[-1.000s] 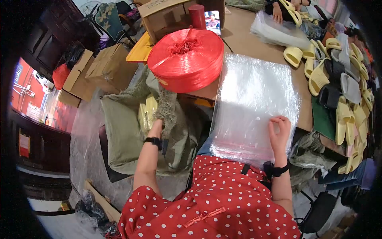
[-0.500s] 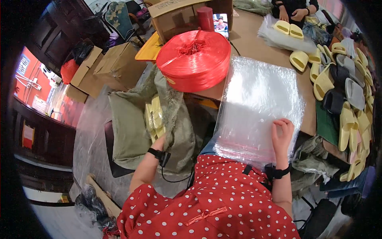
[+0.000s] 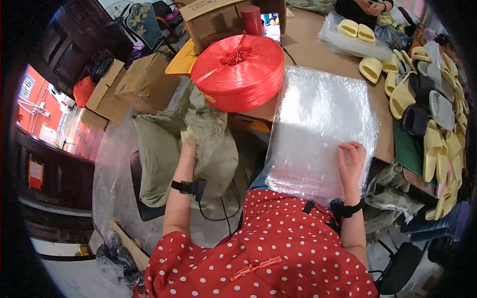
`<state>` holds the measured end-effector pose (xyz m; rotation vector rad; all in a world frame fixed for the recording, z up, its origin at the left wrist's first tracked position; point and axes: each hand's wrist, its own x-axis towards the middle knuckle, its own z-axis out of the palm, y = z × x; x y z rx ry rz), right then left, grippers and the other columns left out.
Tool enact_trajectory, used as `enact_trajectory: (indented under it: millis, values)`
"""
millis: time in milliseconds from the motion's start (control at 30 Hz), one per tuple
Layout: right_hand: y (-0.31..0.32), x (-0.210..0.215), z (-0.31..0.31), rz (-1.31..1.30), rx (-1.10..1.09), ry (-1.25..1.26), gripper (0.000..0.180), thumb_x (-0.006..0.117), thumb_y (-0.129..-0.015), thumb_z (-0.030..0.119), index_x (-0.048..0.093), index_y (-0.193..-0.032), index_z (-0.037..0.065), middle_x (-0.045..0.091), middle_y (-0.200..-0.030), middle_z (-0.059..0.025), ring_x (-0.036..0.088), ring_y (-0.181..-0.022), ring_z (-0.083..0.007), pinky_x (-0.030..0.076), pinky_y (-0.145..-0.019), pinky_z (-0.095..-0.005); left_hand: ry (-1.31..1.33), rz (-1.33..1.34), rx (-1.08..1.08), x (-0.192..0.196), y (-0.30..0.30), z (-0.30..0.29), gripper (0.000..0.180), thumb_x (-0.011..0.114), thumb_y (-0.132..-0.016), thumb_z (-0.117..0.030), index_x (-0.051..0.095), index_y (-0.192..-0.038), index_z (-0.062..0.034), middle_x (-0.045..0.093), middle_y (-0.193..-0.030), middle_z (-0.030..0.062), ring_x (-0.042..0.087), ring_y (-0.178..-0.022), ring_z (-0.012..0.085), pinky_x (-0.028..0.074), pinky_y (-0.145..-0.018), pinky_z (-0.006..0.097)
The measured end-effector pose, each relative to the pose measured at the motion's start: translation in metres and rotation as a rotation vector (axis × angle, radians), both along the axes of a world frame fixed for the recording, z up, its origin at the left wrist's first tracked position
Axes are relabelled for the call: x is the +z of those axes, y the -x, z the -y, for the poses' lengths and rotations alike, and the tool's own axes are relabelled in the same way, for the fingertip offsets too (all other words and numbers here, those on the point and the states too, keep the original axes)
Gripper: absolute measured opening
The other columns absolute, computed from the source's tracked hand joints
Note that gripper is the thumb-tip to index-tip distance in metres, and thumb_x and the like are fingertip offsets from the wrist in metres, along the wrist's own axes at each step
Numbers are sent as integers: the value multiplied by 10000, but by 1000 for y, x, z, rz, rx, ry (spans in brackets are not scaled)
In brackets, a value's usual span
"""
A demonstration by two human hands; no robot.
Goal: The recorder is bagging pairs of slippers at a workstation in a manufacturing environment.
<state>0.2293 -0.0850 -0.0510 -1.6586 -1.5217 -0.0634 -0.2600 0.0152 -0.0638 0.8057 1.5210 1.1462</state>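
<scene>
My left hand [image 3: 188, 144] is inside an olive woven sack [image 3: 158, 164] at the left, against a small visible patch of pale yellow slippers [image 3: 186, 133]. Its fingers are hidden by the hand itself and the sack's folds, so their grip does not show. On a stack of clear plastic bags [image 3: 318, 119] with a pink strip along the near edge rests my right hand [image 3: 352, 155]. That hand is loosely curled, the thumb a little apart from the fingers, with nothing between them. The bags lie partly on the table and reach over its near edge to my lap.
A big roll of red plastic twine [image 3: 238, 74] stands left of the bags, before a cardboard box [image 3: 213, 30] and a phone [image 3: 271, 27]. Yellow, grey and black slippers [image 3: 432, 149] pile up at the right. A person's hands [image 3: 375, 7] show at the far side.
My left hand has gone further into the sack, and the yellow slippers there are now mostly covered. My right hand stays on the bags. The whole view has shifted slightly.
</scene>
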Motion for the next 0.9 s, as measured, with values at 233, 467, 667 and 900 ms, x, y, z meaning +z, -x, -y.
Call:
enact_trajectory:
  millis: [233,467,667,900]
  values:
    - [10,4,-1,-30,16,-26,119,708,-793,59,659,-901,77,577,-1042,-123,520,-1057,-321,415,-939,-407,-42,-113,-438,-105,61,69,308,506,-991,-175,592,-1234,-6,621,-1239,94,566,-1104,197,441,-946,329]
    - [9,-2,-5,-92,88,-64,151,720,-782,71,674,-926,77,608,-1050,-124,550,-1056,-329,441,-935,-412,247,-1373,-675,62,-22,64,340,504,-947,-240,637,-1112,25,638,-1088,240,587,-1021,403,486,-843,456]
    - [-26,36,8,-137,80,-160,171,723,-787,54,678,-951,72,648,-1028,-111,580,-1036,-312,458,-909,-390,-681,-1083,-618,148,-130,91,447,660,-865,-155,555,-1270,2,560,-1309,249,527,-1210,409,424,-1010,456]
    - [-181,70,22,76,-490,-352,313,682,-803,78,597,-1098,18,599,-1099,-155,531,-1068,-361,412,-934,-446,-854,-905,-1138,110,-231,55,609,734,-845,-316,526,-1341,-31,341,-1514,268,295,-1418,439,314,-1129,484]
